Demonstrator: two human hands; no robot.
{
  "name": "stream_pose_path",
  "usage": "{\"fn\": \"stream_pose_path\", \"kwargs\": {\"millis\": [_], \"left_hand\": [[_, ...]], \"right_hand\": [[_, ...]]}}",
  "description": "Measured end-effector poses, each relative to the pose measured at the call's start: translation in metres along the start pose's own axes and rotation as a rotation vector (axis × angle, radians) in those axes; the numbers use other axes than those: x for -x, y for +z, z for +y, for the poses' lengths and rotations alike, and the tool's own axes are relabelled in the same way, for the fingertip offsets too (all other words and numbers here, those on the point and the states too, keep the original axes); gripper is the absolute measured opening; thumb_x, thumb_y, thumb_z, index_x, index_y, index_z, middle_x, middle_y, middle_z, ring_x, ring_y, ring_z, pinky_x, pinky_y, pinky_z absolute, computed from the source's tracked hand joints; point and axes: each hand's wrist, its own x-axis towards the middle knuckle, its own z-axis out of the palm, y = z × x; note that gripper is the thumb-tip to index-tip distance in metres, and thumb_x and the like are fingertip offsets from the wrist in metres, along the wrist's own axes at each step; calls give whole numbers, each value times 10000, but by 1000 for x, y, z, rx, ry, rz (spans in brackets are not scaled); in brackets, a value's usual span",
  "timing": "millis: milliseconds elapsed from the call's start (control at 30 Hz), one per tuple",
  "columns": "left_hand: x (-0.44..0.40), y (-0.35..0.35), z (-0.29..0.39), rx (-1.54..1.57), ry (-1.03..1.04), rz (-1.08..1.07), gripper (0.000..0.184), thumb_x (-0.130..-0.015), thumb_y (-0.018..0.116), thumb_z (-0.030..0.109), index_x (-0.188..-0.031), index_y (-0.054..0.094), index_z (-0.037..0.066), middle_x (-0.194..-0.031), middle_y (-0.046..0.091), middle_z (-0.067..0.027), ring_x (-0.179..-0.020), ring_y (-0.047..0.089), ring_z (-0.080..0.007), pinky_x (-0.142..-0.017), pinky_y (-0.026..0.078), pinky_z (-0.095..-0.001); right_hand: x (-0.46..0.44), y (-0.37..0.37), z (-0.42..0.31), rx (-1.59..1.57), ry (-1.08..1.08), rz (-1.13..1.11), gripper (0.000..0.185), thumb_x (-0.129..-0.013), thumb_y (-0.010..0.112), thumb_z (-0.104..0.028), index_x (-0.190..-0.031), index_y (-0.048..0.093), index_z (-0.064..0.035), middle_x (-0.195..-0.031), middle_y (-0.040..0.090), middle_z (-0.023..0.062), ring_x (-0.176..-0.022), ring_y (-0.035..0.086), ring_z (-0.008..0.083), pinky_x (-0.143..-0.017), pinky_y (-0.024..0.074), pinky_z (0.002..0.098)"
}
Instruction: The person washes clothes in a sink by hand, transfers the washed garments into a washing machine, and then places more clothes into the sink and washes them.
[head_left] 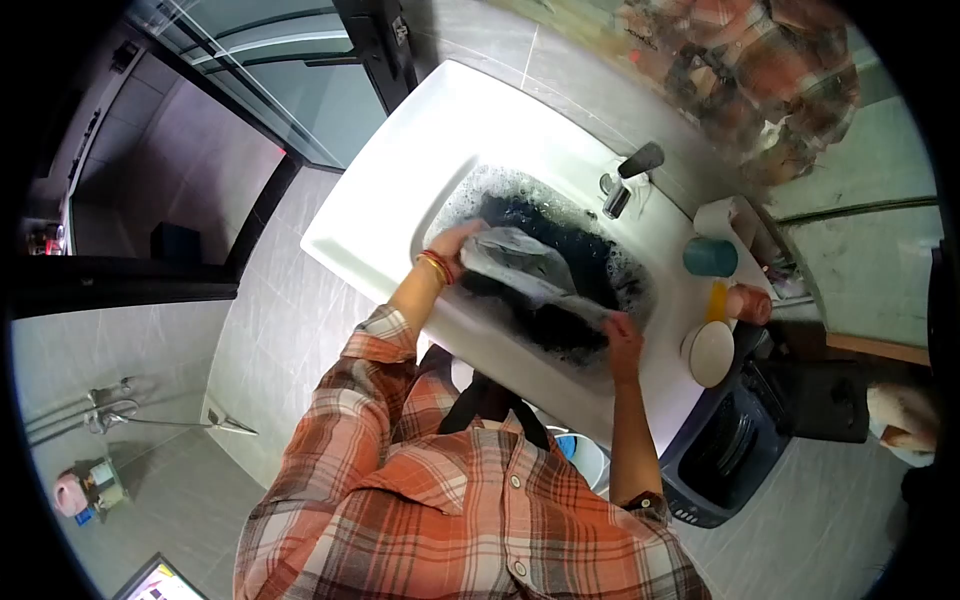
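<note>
A wet, light grey cloth [525, 262] is stretched between my two hands over the white sink [375, 215]. Dark, soapy water [545, 325] with foam at its edges fills the basin below it. My left hand [458, 245], with red and yellow bangles at the wrist, is closed on the cloth's left end. At the cloth's right end, near the basin's right side, my right hand [622, 340] pinches its edge. The chrome faucet [617, 195] stands behind the basin.
On the sink's right side are a teal cup [710, 257], a reddish cup [748, 304] and a white bowl [708, 354]. A dark washing machine [730, 450] stands to the right. A bucket [588, 458] is below the sink's front edge. A mirror [850, 240] hangs behind.
</note>
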Motion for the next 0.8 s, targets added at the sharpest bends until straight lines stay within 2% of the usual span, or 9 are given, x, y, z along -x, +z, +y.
{"fn": "stream_pose_path", "kwargs": {"millis": [33,100,200,333,433,600,700,733,800], "left_hand": [[0,-11,10,84,-72,-146,245,-852,547,204,-1031,562,37,-977,616,-109,-889,590,-239,-845,471,-367],[7,2,10,123,-46,85,277,-822,579,195,-1064,534,67,-957,596,-90,-855,578,-251,-749,496,-425],[9,15,-14,-32,9,216,363,-798,619,183,-1126,483,106,-1058,551,-90,-966,532,-259,-738,475,-451],[29,39,-2,-189,-40,196,720,-792,626,172,-1341,168,83,-1316,371,-114,-1105,462,-260,-861,427,-439],[22,32,-10,-319,44,292,488,-785,628,156,-1195,385,47,-1153,492,-107,-974,520,-248,-726,492,-400],[30,42,2,-234,-36,-43,562,-849,559,230,-1317,280,88,-1237,461,-126,-1054,516,-234,-843,461,-402],[56,69,40,-187,13,-170,452,-873,515,316,-1260,401,111,-1201,497,-112,-1038,535,-216,-846,469,-380],[68,77,53,-181,9,-243,626,-826,588,333,-1322,305,76,-1236,457,-101,-1068,508,-224,-869,452,-389],[81,90,68,-241,-7,-195,479,-858,538,331,-1237,407,69,-1135,536,-97,-978,565,-207,-826,480,-363]], "right_hand": [[-2,0,15,30,70,-7,162,-809,572,-94,-959,607,-44,-783,566,1,-709,503,86,-655,418,242],[-4,7,49,92,203,-18,185,-796,571,-84,-973,605,-42,-779,581,24,-710,520,99,-658,427,253],[7,25,33,370,-137,-476,221,-790,564,-159,-968,621,-42,-847,615,122,-730,589,218,-664,452,327],[-15,31,-11,469,-22,-338,285,-763,592,-190,-997,599,-28,-848,616,128,-766,593,235,-696,452,306],[-43,55,-25,362,-68,-256,290,-765,590,-211,-998,600,-39,-868,615,145,-791,595,248,-702,451,313],[-58,106,-8,473,-55,-448,216,-776,579,-167,-932,596,-18,-817,609,103,-734,577,196,-667,442,284],[-50,73,-42,-175,87,-362,156,-771,582,-127,-879,578,-14,-776,562,26,-714,522,124,-657,412,241],[-45,58,-60,-240,66,-299,124,-768,590,-115,-846,560,-24,-781,533,13,-724,490,104,-669,398,231],[-39,31,-86,-328,8,-235,91,-759,595,-88,-801,532,-37,-792,499,0,-743,454,82,-692,378,221]]}}
